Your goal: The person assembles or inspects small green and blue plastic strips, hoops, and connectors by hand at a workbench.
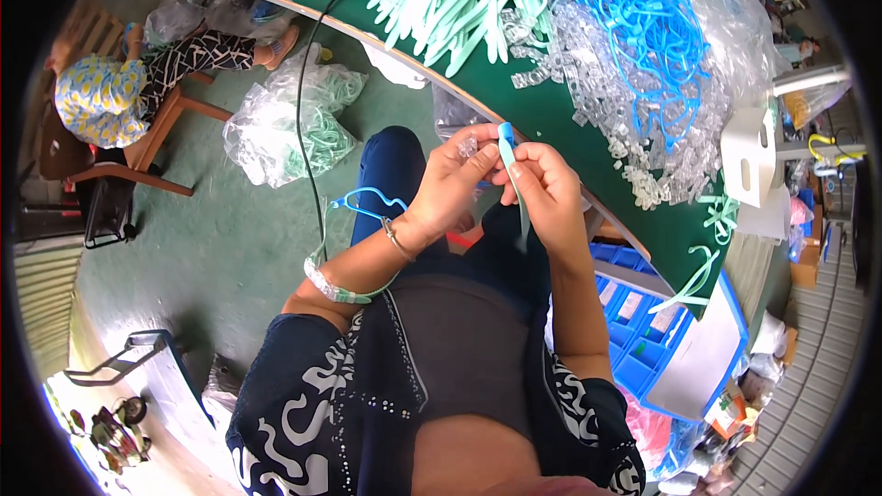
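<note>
A seated worker's left hand [452,186] pinches a small clear plastic clip [469,146] against the top of a pale teal flexible plastic strap [511,179], gripped in the right hand [544,191], above the lap beside the green table [514,96]. The fitting step appears underway; pressing the clip home calls for careful alignment.

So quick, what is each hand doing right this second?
Left hand: closed, pinching a small clear piece.
Right hand: closed on a mint strap.
</note>
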Tool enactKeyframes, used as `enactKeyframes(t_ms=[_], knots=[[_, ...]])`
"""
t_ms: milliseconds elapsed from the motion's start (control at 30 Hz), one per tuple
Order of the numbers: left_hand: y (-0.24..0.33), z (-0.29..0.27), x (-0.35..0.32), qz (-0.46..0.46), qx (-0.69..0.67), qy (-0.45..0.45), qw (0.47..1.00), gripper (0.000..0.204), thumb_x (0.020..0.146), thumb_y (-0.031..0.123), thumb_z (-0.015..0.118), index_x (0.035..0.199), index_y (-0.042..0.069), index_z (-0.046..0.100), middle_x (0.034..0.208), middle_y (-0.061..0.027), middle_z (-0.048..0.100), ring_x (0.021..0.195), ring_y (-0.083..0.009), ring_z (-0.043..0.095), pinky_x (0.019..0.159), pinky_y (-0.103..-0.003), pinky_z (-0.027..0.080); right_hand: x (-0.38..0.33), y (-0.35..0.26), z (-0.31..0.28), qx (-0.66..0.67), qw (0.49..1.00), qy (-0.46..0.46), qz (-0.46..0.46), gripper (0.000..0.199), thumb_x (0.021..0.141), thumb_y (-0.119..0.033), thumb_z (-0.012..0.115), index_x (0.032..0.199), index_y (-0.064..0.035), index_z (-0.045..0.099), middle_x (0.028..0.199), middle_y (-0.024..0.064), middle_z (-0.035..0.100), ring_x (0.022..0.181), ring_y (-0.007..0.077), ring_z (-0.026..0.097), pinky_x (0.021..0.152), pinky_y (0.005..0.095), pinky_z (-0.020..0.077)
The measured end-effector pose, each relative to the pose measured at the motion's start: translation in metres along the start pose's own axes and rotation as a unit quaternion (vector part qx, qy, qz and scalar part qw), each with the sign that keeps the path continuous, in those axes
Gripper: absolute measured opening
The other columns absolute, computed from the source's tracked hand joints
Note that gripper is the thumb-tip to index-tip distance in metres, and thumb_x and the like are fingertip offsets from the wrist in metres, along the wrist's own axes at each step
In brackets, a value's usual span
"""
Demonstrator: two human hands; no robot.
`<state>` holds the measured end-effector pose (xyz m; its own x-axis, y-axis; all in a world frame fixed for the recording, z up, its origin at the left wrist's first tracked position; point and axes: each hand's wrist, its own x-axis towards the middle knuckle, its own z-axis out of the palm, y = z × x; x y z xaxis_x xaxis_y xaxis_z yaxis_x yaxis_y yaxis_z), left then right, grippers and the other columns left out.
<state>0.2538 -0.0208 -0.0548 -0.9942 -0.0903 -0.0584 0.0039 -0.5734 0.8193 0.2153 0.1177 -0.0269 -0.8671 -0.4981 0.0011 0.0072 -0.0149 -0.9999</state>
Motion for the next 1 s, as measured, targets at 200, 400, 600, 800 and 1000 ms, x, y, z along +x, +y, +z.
enactKeyframes(t_ms=[200,400,600,800,1000], knots=[[-0.004,0.001,-0.005,0.003,0.065,-0.005,0.998,0.028,0.091,0.010,0.052,0.115,-0.004,0.051,0.093,-0.0044,0.061,0.083,-0.0088,0.055,0.078,-0.024,0.045,-0.013,0.005,-0.006,0.026,0.996,0.045,0.072,0.016,0.088,-0.009,0.051,0.096,0.0050,0.053,0.077,0.0117,0.062,0.058,0.0117,0.058,0.054,0.0218,0.0463],[-0.012,0.005,-0.008,0.021,0.137,-0.015,0.990,0.023,0.090,0.010,0.053,0.110,0.000,0.057,0.085,-0.0024,0.061,0.073,-0.0060,0.053,0.061,-0.021,0.046,-0.017,0.003,-0.003,0.068,0.988,0.090,0.106,0.017,0.088,-0.014,0.053,0.090,0.0023,0.056,0.071,0.0088,0.060,0.054,0.0116,0.056,0.050,0.0209,0.0442],[-0.022,0.000,-0.008,0.182,0.342,-0.031,0.921,0.020,0.083,0.007,0.060,0.103,0.001,0.060,0.083,-0.0084,0.063,0.072,-0.0159,0.059,0.063,-0.027,0.047,-0.019,0.008,-0.007,0.066,0.985,0.090,0.130,0.015,0.086,-0.010,0.051,0.090,0.0033,0.057,0.067,0.0071,0.058,0.050,0.0085,0.051,0.047,0.0198,0.0411],[-0.024,0.005,-0.005,0.306,0.420,-0.048,0.853,0.028,0.077,-0.002,0.060,0.104,0.003,0.060,0.082,-0.0132,0.061,0.071,-0.0288,0.059,0.064,-0.035,0.048,-0.022,0.017,-0.005,0.158,0.970,0.121,0.137,0.012,0.085,-0.009,0.050,0.086,0.0021,0.056,0.064,0.0063,0.057,0.045,0.0089,0.048,0.043,0.0194,0.0383],[-0.029,0.004,-0.004,0.328,0.439,-0.070,0.833,0.037,0.071,-0.006,0.058,0.107,0.004,0.058,0.081,-0.0127,0.061,0.073,-0.0306,0.060,0.065,-0.037,0.048,-0.027,0.032,-0.006,0.324,0.930,0.113,0.130,0.013,0.086,-0.008,0.050,0.088,0.0041,0.055,0.065,0.0067,0.057,0.047,0.0099,0.049,0.046,0.0213,0.0405]])
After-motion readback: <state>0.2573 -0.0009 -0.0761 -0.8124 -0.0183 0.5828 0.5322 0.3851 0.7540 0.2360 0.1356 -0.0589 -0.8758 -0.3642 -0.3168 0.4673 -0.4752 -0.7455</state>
